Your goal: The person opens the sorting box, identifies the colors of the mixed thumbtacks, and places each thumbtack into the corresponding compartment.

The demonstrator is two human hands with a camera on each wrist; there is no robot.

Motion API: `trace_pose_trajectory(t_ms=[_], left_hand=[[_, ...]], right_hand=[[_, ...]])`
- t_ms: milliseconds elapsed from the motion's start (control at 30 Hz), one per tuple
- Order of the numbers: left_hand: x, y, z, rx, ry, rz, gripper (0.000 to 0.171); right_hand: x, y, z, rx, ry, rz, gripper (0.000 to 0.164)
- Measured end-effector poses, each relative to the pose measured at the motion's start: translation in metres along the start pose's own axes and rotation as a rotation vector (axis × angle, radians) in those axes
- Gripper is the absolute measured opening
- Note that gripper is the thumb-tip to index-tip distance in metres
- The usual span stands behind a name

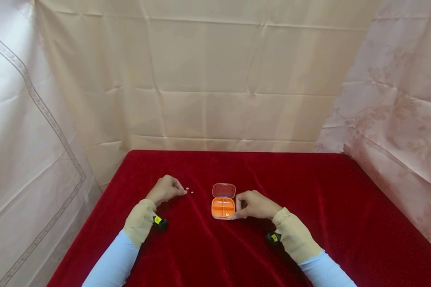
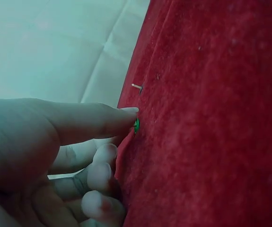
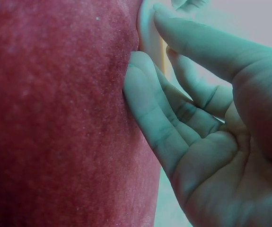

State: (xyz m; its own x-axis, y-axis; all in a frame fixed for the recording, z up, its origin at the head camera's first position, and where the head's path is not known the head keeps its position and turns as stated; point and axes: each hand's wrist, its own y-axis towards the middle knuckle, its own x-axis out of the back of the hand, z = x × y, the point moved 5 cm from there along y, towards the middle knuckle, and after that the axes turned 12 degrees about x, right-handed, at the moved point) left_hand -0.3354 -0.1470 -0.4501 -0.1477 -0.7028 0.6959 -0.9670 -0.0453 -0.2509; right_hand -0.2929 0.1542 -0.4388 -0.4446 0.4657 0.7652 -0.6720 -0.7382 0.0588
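At centre in the head view stands a small orange pill box (image 1: 217, 213), its clear lid (image 1: 224, 190) raised at the back. A gold-coloured thumbtack (image 1: 227, 214) lies in the front right part of the box. My right hand (image 1: 256, 204) holds the box at its right side, thumb near the front corner and fingers behind. To the left, my left hand (image 1: 166, 189) reaches down to the cloth. Its thumb and forefinger pinch a green thumbtack (image 2: 136, 126) at their tips. Just beyond, another thumbtack (image 2: 136, 86) rests with its pin up.
Red velvet cloth (image 1: 291, 179) covers the table. Two small tacks (image 1: 192, 192) show just right of the left fingertips in the head view. Pale curtains hang behind the table (image 1: 208, 79) and along both sides. Each wrist wears a small black camera.
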Motion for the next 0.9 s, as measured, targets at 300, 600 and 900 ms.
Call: trace_pose_trajectory(t_ms=[300,600,900], left_hand=[[0.0037,-0.0024,0.0022,0.009,-0.018,-0.010,0.016],[0.0035,-0.0032,0.0004,-0.005,0.031,0.007,0.022],[0.0002,0.0005,-0.0025,-0.075,-0.249,0.201,0.028]], right_hand=[[0.0002,-0.0006,0.0015,0.007,-0.017,0.000,0.028],[0.0002,-0.0006,0.0020,0.001,-0.013,0.001,0.028],[-0.0002,-0.0006,0.0014,-0.006,-0.002,-0.001,0.028]])
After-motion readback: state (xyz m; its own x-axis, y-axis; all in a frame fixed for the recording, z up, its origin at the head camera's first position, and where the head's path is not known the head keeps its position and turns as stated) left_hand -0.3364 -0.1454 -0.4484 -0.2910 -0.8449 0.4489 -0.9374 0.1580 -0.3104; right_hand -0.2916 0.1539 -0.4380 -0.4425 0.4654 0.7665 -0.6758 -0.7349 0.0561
